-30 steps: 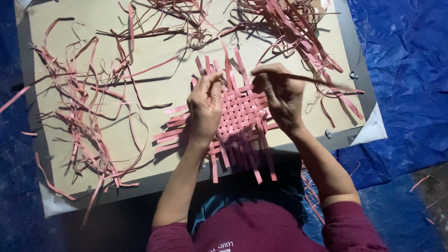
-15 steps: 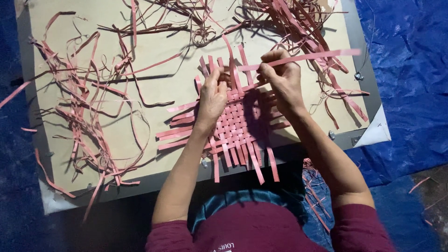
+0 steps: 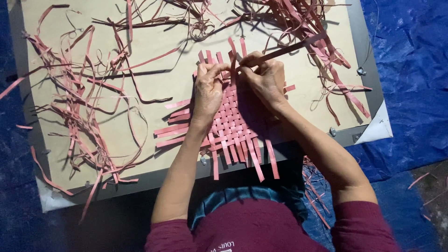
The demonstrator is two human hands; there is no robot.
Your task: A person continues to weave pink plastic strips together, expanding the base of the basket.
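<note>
On the blue plastic tarp [image 3: 410,70] I see a flat tan board with a grey rim [image 3: 154,88], loose pink strips [image 3: 79,107] scattered left and top. Centre: small square pink woven strip mat [image 3: 231,123], middle plaited, ends free all round, so I judge it partly done. Left hand [image 3: 207,88] presses the mat's top edge, fingers curled together. Right hand [image 3: 266,77] pinches one long pink strip [image 3: 298,45] at that edge.
</note>
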